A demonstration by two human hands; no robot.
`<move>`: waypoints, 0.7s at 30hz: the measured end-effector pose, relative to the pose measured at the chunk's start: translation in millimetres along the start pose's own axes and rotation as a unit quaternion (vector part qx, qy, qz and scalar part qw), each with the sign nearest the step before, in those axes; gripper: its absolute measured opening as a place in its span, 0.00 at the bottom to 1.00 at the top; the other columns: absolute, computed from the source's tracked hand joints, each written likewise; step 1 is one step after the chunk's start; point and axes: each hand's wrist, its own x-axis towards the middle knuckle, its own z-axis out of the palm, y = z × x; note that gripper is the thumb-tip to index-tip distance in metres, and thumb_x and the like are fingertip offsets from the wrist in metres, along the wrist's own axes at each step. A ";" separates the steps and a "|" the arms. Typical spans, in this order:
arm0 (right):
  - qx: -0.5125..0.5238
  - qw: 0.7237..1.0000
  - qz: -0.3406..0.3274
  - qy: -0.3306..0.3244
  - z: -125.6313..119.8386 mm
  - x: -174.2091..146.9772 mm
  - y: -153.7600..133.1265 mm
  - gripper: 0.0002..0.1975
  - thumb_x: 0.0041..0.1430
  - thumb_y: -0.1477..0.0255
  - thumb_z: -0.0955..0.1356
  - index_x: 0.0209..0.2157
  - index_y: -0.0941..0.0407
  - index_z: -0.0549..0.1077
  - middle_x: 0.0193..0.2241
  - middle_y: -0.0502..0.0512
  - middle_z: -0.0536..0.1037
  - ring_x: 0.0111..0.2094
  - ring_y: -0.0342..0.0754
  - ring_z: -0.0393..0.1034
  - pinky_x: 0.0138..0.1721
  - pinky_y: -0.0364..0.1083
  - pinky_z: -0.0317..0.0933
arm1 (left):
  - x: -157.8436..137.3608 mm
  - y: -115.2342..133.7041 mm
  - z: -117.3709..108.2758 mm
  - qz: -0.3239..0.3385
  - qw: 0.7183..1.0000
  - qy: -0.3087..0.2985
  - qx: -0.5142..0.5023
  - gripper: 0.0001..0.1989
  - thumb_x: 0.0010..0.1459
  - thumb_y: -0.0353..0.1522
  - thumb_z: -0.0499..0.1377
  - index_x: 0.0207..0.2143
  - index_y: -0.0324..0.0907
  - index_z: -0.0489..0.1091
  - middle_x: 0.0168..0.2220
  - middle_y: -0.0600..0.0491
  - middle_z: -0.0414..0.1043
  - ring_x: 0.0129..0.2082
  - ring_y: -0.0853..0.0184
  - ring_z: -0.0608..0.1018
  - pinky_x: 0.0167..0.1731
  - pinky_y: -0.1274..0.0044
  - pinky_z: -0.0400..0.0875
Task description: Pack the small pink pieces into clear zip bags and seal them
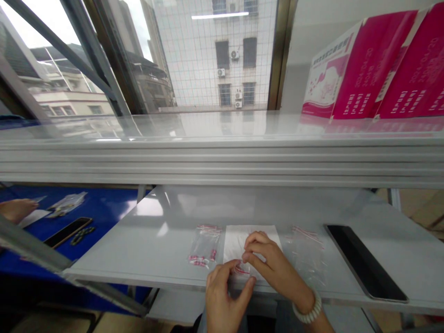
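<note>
A small clear zip-lock bag (242,270) with a red-striped top lies between my hands, at the near edge of a white paper sheet (233,237). My left hand (224,291) curls round this bag, thumb and forefinger on either side of its mouth. Above it, my right hand (267,256) has its fingertips pinched together close to the opening; whatever they hold is too small to make out. To the left is another zip-lock bag (205,245), with several small pink-red pieces inside. Clear zip-lock bags (308,256) lie right of the paper.
A dark phone or tablet (366,261) lies at the right of the white table (166,259). Across the back runs a raised shelf (208,162) bearing pink boxes (373,69). On the blue table (107,208) at left are another person's hand (15,210) and a phone (67,232).
</note>
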 end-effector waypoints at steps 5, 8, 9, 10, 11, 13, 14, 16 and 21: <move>0.051 0.997 0.033 0.052 12.3 -18.5 -3.5 0.09 0.64 0.70 0.66 0.30 0.55 0.75 0.41 0.56 0.72 0.46 0.52 0.68 0.50 0.51 0.60 | 0.6 2.4 -2.6 0.017 0.999 0.025 -0.016 0.13 0.56 0.37 0.63 0.43 0.43 0.73 0.37 0.48 0.79 0.37 0.59 0.81 0.38 0.69 0.77; 0.095 0.989 0.080 0.076 22.5 -28.5 -1.4 0.02 0.52 0.74 0.71 0.28 0.55 0.75 0.44 0.57 0.71 0.48 0.53 0.68 0.44 0.48 0.63 | 0.6 7.7 -4.7 0.018 0.999 0.035 -0.034 0.15 0.54 0.33 0.63 0.44 0.43 0.70 0.38 0.50 0.78 0.37 0.61 0.81 0.37 0.71 0.78; 0.119 0.985 0.096 0.076 24.6 -30.8 -0.6 0.02 0.51 0.75 0.70 0.26 0.55 0.73 0.42 0.57 0.72 0.46 0.53 0.69 0.41 0.47 0.63 | 0.5 10.3 -5.4 0.007 0.998 0.036 -0.046 0.16 0.53 0.32 0.64 0.44 0.43 0.69 0.35 0.52 0.77 0.34 0.62 0.81 0.35 0.73 0.78; 0.148 0.980 0.111 0.072 25.7 -32.5 0.3 0.02 0.50 0.76 0.69 0.26 0.55 0.72 0.40 0.56 0.73 0.43 0.52 0.70 0.38 0.46 0.63 | 0.3 13.1 -6.0 -0.012 0.997 0.035 -0.065 0.16 0.52 0.32 0.64 0.44 0.44 0.66 0.33 0.55 0.75 0.31 0.64 0.80 0.32 0.75 0.77; 0.178 0.974 0.124 0.065 25.8 -33.6 1.1 0.02 0.51 0.75 0.68 0.26 0.55 0.71 0.37 0.55 0.73 0.40 0.51 0.71 0.36 0.45 0.63 | 0.0 16.0 -6.7 -0.035 0.995 0.032 -0.090 0.17 0.52 0.32 0.64 0.43 0.44 0.64 0.30 0.58 0.72 0.27 0.67 0.78 0.30 0.77 0.76; 0.236 0.960 0.145 0.052 23.9 -34.2 2.2 0.02 0.52 0.73 0.69 0.27 0.55 0.70 0.30 0.52 0.72 0.33 0.48 0.70 0.33 0.44 0.62 | -0.9 20.8 -7.9 -0.081 0.985 0.018 -0.151 0.18 0.51 0.33 0.65 0.41 0.46 0.61 0.27 0.62 0.65 0.21 0.72 0.74 0.25 0.80 0.74; 0.259 0.952 0.153 0.054 22.3 -33.9 2.3 0.03 0.52 0.72 0.69 0.28 0.55 0.70 0.28 0.50 0.72 0.30 0.46 0.69 0.31 0.43 0.61 | -1.5 22.4 -8.5 -0.100 0.978 0.006 -0.182 0.18 0.50 0.32 0.65 0.39 0.46 0.59 0.28 0.62 0.63 0.20 0.73 0.72 0.24 0.81 0.72; 0.294 0.939 0.158 0.082 19.4 -33.0 1.5 0.07 0.51 0.71 0.71 0.28 0.55 0.68 0.25 0.48 0.70 0.27 0.44 0.66 0.29 0.42 0.59 | -3.0 24.2 -9.7 -0.131 0.964 -0.019 -0.231 0.19 0.48 0.30 0.66 0.39 0.46 0.59 0.29 0.61 0.63 0.20 0.74 0.70 0.22 0.83 0.69; 0.323 0.921 0.111 0.186 17.5 -31.2 -2.4 0.12 0.51 0.71 0.73 0.28 0.54 0.65 0.26 0.48 0.71 0.27 0.44 0.67 0.30 0.41 0.62 | -4.4 23.3 -13.8 -0.148 0.941 -0.139 -0.270 0.25 0.45 0.27 0.66 0.46 0.45 0.64 0.25 0.61 0.68 0.20 0.73 0.70 0.20 0.83 0.65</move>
